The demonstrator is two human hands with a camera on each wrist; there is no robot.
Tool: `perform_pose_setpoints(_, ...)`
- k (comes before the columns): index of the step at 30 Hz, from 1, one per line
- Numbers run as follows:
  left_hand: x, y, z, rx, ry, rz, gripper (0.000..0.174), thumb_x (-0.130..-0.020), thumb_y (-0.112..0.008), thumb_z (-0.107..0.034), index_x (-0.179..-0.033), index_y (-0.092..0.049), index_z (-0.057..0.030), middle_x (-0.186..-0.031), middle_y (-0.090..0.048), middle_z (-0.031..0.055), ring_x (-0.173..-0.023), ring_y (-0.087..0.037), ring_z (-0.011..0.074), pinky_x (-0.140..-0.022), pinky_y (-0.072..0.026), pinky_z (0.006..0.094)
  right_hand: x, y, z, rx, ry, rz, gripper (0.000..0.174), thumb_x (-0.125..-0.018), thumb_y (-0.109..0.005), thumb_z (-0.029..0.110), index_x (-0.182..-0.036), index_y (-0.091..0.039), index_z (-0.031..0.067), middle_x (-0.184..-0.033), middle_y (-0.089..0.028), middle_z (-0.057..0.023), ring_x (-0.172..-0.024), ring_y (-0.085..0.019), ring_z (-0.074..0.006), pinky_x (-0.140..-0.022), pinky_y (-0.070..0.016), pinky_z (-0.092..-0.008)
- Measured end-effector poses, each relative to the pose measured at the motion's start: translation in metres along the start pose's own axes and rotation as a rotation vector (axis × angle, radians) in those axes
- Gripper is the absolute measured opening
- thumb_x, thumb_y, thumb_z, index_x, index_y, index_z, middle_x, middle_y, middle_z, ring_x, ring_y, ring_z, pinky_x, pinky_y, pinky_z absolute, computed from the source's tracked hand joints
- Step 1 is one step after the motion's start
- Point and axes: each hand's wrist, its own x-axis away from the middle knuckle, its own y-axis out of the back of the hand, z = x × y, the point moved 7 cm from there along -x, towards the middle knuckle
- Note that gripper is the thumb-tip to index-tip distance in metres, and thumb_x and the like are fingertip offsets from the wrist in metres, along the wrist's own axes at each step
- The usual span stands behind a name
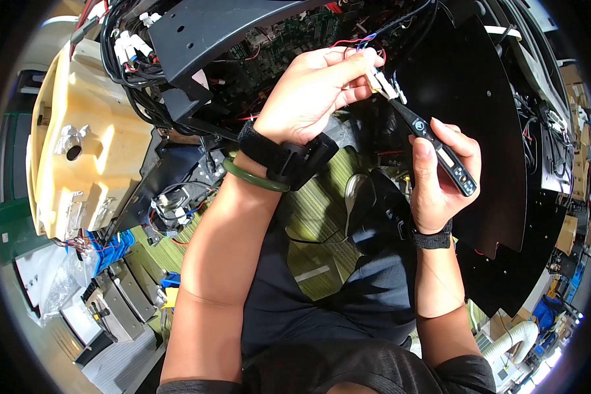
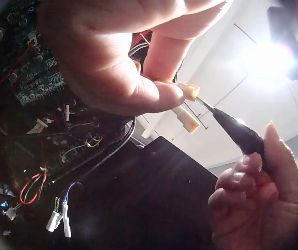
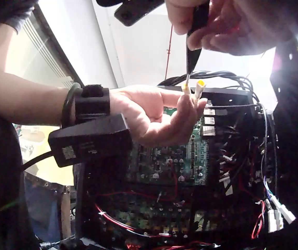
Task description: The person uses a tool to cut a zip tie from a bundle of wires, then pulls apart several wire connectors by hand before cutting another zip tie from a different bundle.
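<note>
My left hand [image 1: 322, 92] pinches small white wire connectors [image 1: 382, 82] between thumb and fingers, their red and blue leads running back into the machine. In the left wrist view the connectors [image 2: 189, 107] stick out past my thumb. My right hand [image 1: 440, 174] grips a black pen-shaped tester [image 1: 440, 150] with a small display, and its metal tip touches one connector [image 2: 190, 92]. From the right wrist view the tester [image 3: 195, 31] points down onto the connectors [image 3: 193, 89] held over my left palm.
An opened machine surrounds my hands: a green circuit board [image 3: 188, 156], black wire bundles [image 1: 128, 72], black panels [image 1: 486, 98] and a cream-coloured housing [image 1: 92, 138]. Loose white plugs [image 2: 59, 219] hang below. Grey metal boxes [image 1: 115, 299] lie on the floor at left.
</note>
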Motion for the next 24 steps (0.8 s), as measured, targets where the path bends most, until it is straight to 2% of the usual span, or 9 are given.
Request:
perform_pose_setpoints(4,0.0008,0.0002,-0.0006,-0.011,0.001,-0.025,0.022,-0.086,-0.054,-0.015,-0.099,-0.057,0.0019,-0.075,-0.055,0.0,-0.068,-0.052,0.0047,-0.064,-0.0442,0.0166,0.0004,-0.0003,0.0005,0.012,0.024,0.008,0.027,-0.07,-0.067,-0.004,-0.094,-0.054,-0.0051,-0.082,-0.056,-0.0108,-0.069,-0.052,-0.0109,-0.061,-0.0411,-0.0195)
perform_pose_setpoints(9,-0.0002,0.0001,0.0012,0.01,0.002,0.015,0.022,-0.086,-0.054,-0.015,-0.099,-0.057,0.0018,-0.076,-0.055,0.0,-0.068,-0.052,0.0047,-0.064,-0.0443,0.0166,0.0021,0.0022,-0.0051,-0.066,-0.053,-0.02,0.028,-0.07,-0.067,-0.004,-0.094,-0.054,-0.0049,-0.082,-0.057,-0.0112,-0.069,-0.052,-0.0113,-0.062,-0.0414,-0.02)
perform_pose_setpoints(14,0.0003,0.0012,-0.0004,-0.024,0.002,-0.048,0.022,-0.086,-0.054,-0.015,-0.099,-0.057,0.002,-0.074,-0.055,-0.0002,-0.066,-0.052,0.0043,-0.062,-0.0436,0.0163,0.0009,-0.0002,-0.0019,-0.032,-0.012,-0.004,0.027,-0.07,-0.068,-0.004,-0.093,-0.054,-0.0046,-0.082,-0.056,-0.011,-0.069,-0.052,-0.0116,-0.062,-0.0415,-0.0203)
perform_pose_setpoints(22,0.0002,0.0008,-0.0006,-0.024,-0.005,-0.013,0.022,-0.086,-0.053,-0.015,-0.099,-0.056,0.0021,-0.074,-0.055,-0.0004,-0.067,-0.052,0.0042,-0.063,-0.0441,0.0162,0.0008,0.0,-0.0052,-0.066,-0.057,0.013,0.027,-0.07,-0.067,-0.004,-0.093,-0.053,-0.0038,-0.083,-0.056,-0.0111,-0.07,-0.052,-0.0121,-0.063,-0.0413,-0.0205)
perform_pose_setpoints(24,0.0004,0.0003,-0.0011,-0.025,-0.004,-0.015,0.022,-0.086,-0.053,-0.015,-0.099,-0.056,0.0021,-0.074,-0.055,-0.0004,-0.067,-0.052,0.0042,-0.063,-0.0441,0.0161,-0.0003,-0.0015,-0.0014,-0.036,0.003,0.02,0.027,-0.07,-0.067,-0.004,-0.093,-0.053,-0.0036,-0.082,-0.056,-0.0107,-0.07,-0.052,-0.0118,-0.063,-0.041,-0.0203)
